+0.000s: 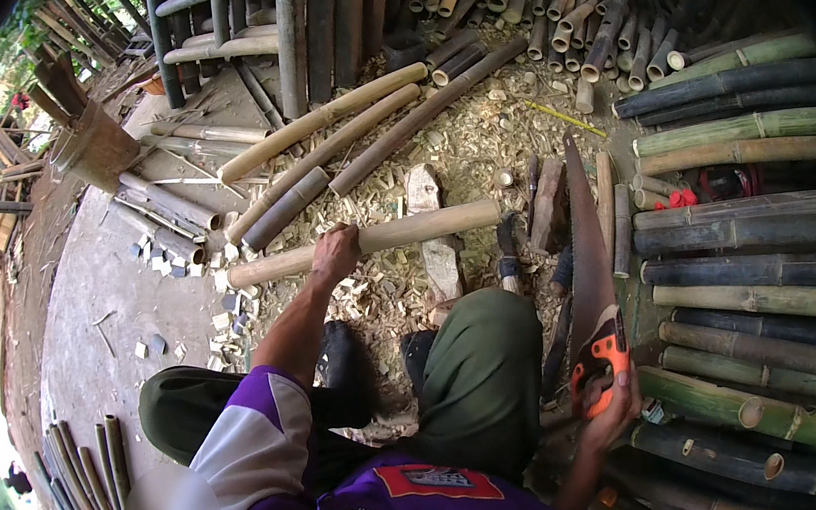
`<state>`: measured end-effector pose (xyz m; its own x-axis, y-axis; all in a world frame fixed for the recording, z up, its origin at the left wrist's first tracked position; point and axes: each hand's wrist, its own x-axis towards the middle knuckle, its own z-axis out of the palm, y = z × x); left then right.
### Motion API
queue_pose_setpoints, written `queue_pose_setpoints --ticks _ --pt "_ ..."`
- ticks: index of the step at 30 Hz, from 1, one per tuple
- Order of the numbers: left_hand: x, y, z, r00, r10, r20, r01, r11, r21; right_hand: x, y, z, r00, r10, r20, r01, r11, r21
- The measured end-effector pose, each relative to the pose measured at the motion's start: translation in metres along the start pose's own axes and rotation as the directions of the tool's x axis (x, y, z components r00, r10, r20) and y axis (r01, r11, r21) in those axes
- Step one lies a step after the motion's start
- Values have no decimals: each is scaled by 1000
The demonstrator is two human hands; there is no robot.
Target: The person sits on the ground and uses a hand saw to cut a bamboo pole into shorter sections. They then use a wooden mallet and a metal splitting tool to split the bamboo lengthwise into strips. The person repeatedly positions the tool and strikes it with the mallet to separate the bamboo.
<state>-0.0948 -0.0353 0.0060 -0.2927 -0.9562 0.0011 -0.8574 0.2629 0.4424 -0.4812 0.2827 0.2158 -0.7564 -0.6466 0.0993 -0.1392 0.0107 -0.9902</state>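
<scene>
My left hand (336, 253) is closed around a pale bamboo pole (430, 224), a little left of its middle. The pole lies crosswise in front of my knees, its right part over a rough wooden block (442, 269). Off to my right, my right hand (611, 405) grips the orange and black handle of a hand saw (588, 265). The saw's long brown blade points upward, away from me, and stands apart from the pole. Between block and saw lie a dark-handled tool (508, 254) and a short chunk of wood (548, 201).
Wood chips (475, 136) cover the ground. Beyond the pole lie several bamboo lengths (325, 148). Thick green and dark bamboo poles (743, 237) line the right side. Cut bamboo pieces (594, 32) are piled at the back. A yellow measuring tape (565, 117) and a bucket (96, 149) also show.
</scene>
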Motion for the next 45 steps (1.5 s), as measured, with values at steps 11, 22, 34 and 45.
queue_pose_setpoints --ticks 11,22,34,45 --pt "72 183 35 978 190 84 -198 976 95 -7 35 7 992 66 108 -55 993 -100" --pt "96 175 77 990 130 56 -133 989 67 -8 41 17 928 -288 239 345 905 -250" --pt "112 190 65 967 -35 251 79 982 -169 1 64 42 944 181 274 -147 979 -142" --pt "114 186 73 980 -50 193 72 991 -113 -10 70 62 935 87 343 -16 979 -205"
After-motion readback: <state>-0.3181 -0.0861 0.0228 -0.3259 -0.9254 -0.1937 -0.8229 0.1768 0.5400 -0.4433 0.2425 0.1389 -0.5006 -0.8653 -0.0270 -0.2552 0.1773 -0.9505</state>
